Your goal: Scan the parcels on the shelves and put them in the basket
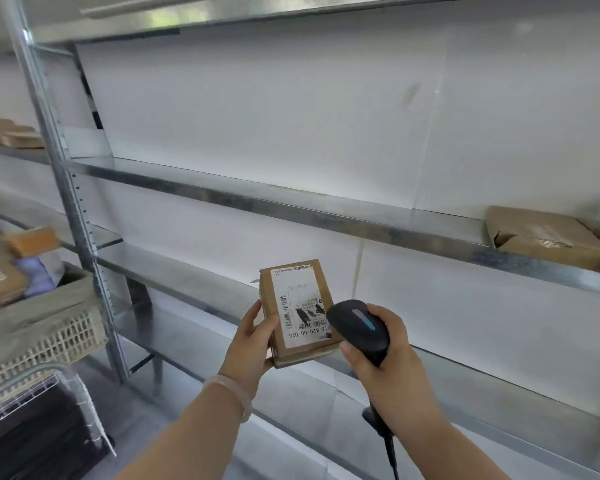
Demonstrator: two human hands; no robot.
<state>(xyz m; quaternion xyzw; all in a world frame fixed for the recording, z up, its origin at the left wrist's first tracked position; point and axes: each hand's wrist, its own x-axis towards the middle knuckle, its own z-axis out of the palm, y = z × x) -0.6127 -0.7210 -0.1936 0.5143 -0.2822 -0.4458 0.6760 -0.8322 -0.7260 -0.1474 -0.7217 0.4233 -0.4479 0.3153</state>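
The left hand [253,341] grasped a small cardboard parcel [298,311], label up, just beside the right hand [385,351], whose fingers wrapped a black scanner [359,327] overlapping the label's near corner.

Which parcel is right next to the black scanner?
The small white-labelled cardboard box gripped by the left hand. The other parcels lie on the shelves or in the basket.
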